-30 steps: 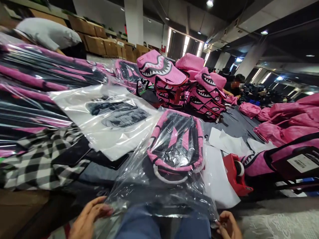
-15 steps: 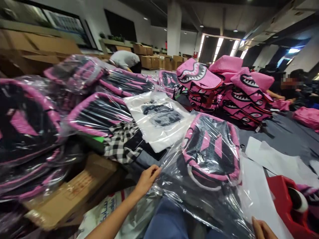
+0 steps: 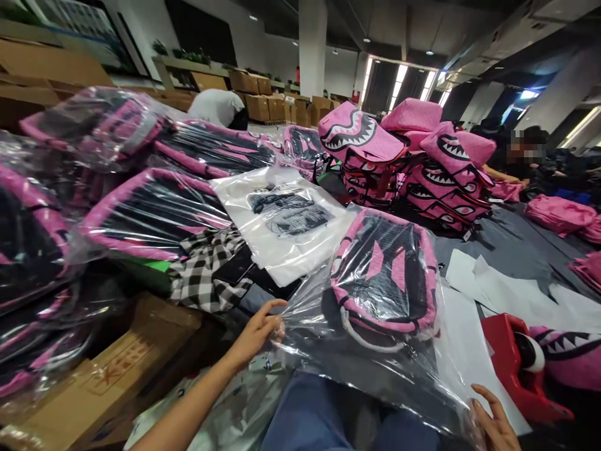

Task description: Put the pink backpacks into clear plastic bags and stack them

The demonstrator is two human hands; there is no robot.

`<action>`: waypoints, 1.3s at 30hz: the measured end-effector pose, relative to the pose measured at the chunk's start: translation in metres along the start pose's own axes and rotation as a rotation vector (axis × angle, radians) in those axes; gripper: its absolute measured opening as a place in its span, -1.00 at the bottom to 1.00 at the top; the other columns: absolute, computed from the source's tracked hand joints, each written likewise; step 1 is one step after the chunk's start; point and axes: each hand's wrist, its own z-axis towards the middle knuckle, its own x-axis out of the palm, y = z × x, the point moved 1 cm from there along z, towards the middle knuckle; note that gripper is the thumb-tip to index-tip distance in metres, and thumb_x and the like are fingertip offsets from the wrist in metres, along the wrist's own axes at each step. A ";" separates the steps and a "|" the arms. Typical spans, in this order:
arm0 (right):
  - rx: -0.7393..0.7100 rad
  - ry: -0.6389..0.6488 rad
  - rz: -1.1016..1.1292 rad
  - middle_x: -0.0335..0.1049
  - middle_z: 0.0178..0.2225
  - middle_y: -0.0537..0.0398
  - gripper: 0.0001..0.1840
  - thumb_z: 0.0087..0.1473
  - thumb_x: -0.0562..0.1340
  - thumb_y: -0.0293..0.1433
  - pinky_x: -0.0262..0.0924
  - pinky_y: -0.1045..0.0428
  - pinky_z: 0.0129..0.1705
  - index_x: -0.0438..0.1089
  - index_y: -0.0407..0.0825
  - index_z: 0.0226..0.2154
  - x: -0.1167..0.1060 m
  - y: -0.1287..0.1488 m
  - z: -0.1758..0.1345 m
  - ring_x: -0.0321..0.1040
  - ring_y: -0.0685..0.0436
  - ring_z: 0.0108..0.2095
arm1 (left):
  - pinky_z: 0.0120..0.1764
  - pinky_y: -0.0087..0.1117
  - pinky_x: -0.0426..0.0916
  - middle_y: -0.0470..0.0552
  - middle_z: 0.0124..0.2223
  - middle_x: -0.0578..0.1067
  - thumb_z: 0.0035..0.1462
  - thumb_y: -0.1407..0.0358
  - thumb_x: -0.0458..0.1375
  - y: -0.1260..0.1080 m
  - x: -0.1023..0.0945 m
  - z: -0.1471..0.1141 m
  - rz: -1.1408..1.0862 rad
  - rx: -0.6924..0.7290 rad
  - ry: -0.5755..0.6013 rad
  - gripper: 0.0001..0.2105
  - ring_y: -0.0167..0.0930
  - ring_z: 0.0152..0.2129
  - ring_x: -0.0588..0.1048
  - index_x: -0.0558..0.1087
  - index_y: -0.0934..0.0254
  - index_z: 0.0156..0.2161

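Note:
A pink and black backpack lies inside a clear plastic bag, its back panel and straps facing up. A pale handle loop shows at its near end. My left hand grips the left corner of the bag's loose end, with the plastic stretched toward the backpack. At the lower right, my right hand is closed on the opposite edge of the bag; its lower part is cut off by the frame. Between both hands the loose film hangs over my lap.
Left stand several bagged backpacks and a cardboard box. Beyond lie a white packet and stacked pink backpacks. A red tape dispenser and white sheets are right. Two other people are farther back.
The view has swung slightly right, so most things sit farther left. My right hand has come more into view, and the bag's loose end is spread between both hands.

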 end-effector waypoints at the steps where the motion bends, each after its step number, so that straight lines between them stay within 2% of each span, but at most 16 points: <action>1: 0.028 -0.013 0.034 0.46 -0.41 0.24 -0.24 -0.34 0.52 0.05 0.31 0.16 -0.45 0.43 0.21 -0.05 -0.003 -0.001 -0.001 0.39 -0.03 -0.44 | -0.56 -0.47 0.29 -0.24 -0.58 0.45 -0.05 -0.02 0.32 -0.003 -0.002 0.000 -0.071 -0.019 0.014 -0.41 -0.47 -0.70 0.35 0.32 0.19 0.04; 4: 0.092 -0.071 0.133 0.54 -0.18 0.12 -0.20 -0.61 0.60 -0.06 0.40 0.10 -0.32 0.49 0.12 -0.19 -0.014 -0.007 0.000 0.48 -0.15 -0.21 | -0.45 -0.46 0.34 -0.12 -0.49 0.51 -0.16 0.14 0.41 -0.008 -0.007 -0.001 -0.214 -0.101 0.024 -0.50 -0.46 -0.59 0.44 0.47 0.28 -0.09; 6: 0.049 -0.027 0.150 0.54 -0.11 0.05 -0.20 -0.59 0.59 -0.07 0.43 0.03 -0.18 0.51 0.09 -0.17 -0.017 -0.012 0.001 0.47 -0.23 -0.09 | -0.33 -0.41 0.40 -0.01 -0.36 0.57 -0.26 0.20 0.45 -0.008 -0.011 -0.001 -0.241 -0.144 0.062 -0.53 -0.40 -0.46 0.50 0.52 0.32 -0.18; 8: -0.065 0.025 0.058 0.55 -0.21 0.05 -0.28 -0.52 0.58 -0.05 0.42 0.00 -0.16 0.52 0.07 -0.22 -0.014 -0.012 0.000 0.47 -0.24 -0.14 | -0.25 -0.38 0.41 0.05 -0.24 0.58 -0.29 0.19 0.47 -0.005 -0.013 -0.002 -0.176 -0.120 0.116 -0.46 -0.35 -0.36 0.52 0.51 0.28 -0.12; 11: -0.324 -0.105 -0.195 0.45 -0.40 0.10 -0.43 -0.39 0.48 0.12 0.35 0.03 -0.28 0.45 0.02 -0.50 -0.004 -0.004 0.000 0.39 -0.16 -0.31 | -0.24 -0.39 0.38 -0.04 -0.28 0.51 -0.23 0.06 0.46 -0.001 -0.014 0.000 0.103 0.074 0.079 -0.55 -0.37 -0.35 0.45 0.51 0.22 -0.23; 15: -0.572 -0.313 -0.300 0.47 -0.17 -0.01 -0.37 -0.11 0.25 0.25 0.30 0.01 -0.14 0.43 0.00 -0.51 0.014 0.008 0.008 0.38 -0.21 -0.16 | -0.23 -0.38 0.35 -0.03 -0.36 0.38 0.02 -0.22 0.19 -0.004 -0.006 0.011 0.378 0.399 -0.144 -0.49 -0.35 -0.36 0.38 0.44 0.23 -0.54; 18: -0.548 -0.301 -0.275 0.40 -0.44 0.08 -0.37 0.00 0.13 0.26 0.28 -0.02 -0.26 0.37 0.02 -0.47 0.032 0.008 0.023 0.35 -0.15 -0.36 | -0.20 -0.37 0.36 0.01 -0.34 0.41 0.12 -0.27 0.03 -0.005 0.001 0.024 0.405 0.472 -0.231 -0.39 -0.32 -0.32 0.42 0.37 0.22 -0.63; 21: -0.520 -0.346 -0.352 0.21 -0.62 0.22 -0.36 0.00 0.09 0.27 0.19 -0.01 -0.41 0.36 0.04 -0.40 0.046 0.006 0.038 0.20 -0.11 -0.53 | -0.23 -0.34 0.37 -0.02 -0.47 0.39 0.17 -0.29 -0.06 -0.004 0.004 0.038 0.496 0.443 -0.210 -0.34 -0.32 -0.40 0.43 0.27 0.20 -0.70; 24: -0.557 -0.409 -0.402 0.25 -0.59 0.20 -0.33 0.00 0.08 0.27 0.16 -0.01 -0.42 0.39 0.02 -0.33 0.051 0.002 0.048 0.20 -0.11 -0.51 | -0.26 -0.28 0.41 0.04 -0.36 0.48 0.16 -0.29 -0.04 -0.009 0.008 0.042 0.621 0.495 -0.354 -0.37 -0.28 -0.37 0.48 0.45 0.21 -0.56; 26: -0.568 -0.415 -0.398 0.24 -0.58 0.21 -0.33 0.03 0.07 0.26 0.15 -0.01 -0.42 0.40 0.01 -0.31 0.050 -0.001 0.051 0.19 -0.11 -0.52 | -0.12 -0.18 0.40 0.14 -0.12 0.52 0.23 -0.20 0.00 -0.019 0.024 0.036 0.741 0.692 -0.523 -0.46 -0.19 -0.18 0.49 0.55 0.24 -0.23; 27: -0.566 -0.411 -0.391 0.23 -0.59 0.22 -0.33 0.04 0.06 0.26 0.14 0.00 -0.43 0.40 0.01 -0.30 0.049 -0.003 0.052 0.19 -0.10 -0.53 | -0.01 -0.14 0.35 0.16 -0.03 0.51 0.28 -0.12 0.02 -0.025 0.037 0.031 0.817 0.823 -0.531 -0.52 -0.17 -0.07 0.47 0.52 0.24 -0.06; 28: -0.561 -0.407 -0.383 0.21 -0.60 0.23 -0.33 0.06 0.05 0.25 0.13 0.00 -0.44 0.40 0.00 -0.28 0.048 -0.004 0.053 0.17 -0.09 -0.54 | 0.09 -0.11 0.27 0.16 0.02 0.51 0.31 -0.05 0.04 -0.032 0.054 0.026 0.895 0.949 -0.457 -0.57 -0.17 0.00 0.43 0.46 0.22 0.04; 30: -0.540 -0.398 -0.370 0.16 -0.63 0.27 -0.32 0.08 0.03 0.24 0.11 0.01 -0.47 0.40 -0.01 -0.25 0.046 -0.006 0.053 0.15 -0.08 -0.58 | 0.16 -0.09 0.15 0.10 -0.01 0.53 0.27 -0.03 0.13 -0.042 0.092 0.016 1.025 1.109 -0.156 -0.58 -0.18 0.01 0.42 0.42 0.20 0.07; 33: -0.527 -0.385 -0.361 0.12 -0.66 0.28 -0.30 0.08 0.02 0.25 0.10 0.01 -0.50 0.40 -0.01 -0.24 0.044 -0.005 0.053 0.12 -0.07 -0.60 | 0.11 -0.07 0.13 0.02 -0.20 0.52 0.09 -0.10 0.29 -0.050 0.134 0.009 1.130 1.084 0.139 -0.55 -0.19 -0.14 0.41 0.44 0.24 -0.15; 35: -0.543 -0.385 -0.363 0.27 -0.61 0.20 -0.29 0.05 0.05 0.27 0.18 0.00 -0.44 0.42 -0.01 -0.26 0.045 -0.003 0.053 0.22 -0.11 -0.54 | 0.06 -0.10 0.14 -0.03 -0.28 0.48 0.10 -0.03 0.33 -0.050 0.143 0.010 1.153 1.003 0.212 -0.62 -0.24 -0.23 0.39 0.41 0.25 -0.26; 39: -0.562 -0.447 -0.346 0.54 -0.21 -0.08 -0.25 -0.04 0.08 0.30 0.28 -0.09 -0.08 0.45 -0.02 -0.25 0.048 0.005 0.050 0.41 -0.29 -0.15 | 0.03 -0.14 0.08 -0.07 -0.29 0.48 0.25 0.10 0.23 -0.051 0.134 0.017 1.065 0.878 0.373 -0.76 -0.29 -0.24 0.36 0.41 0.23 -0.31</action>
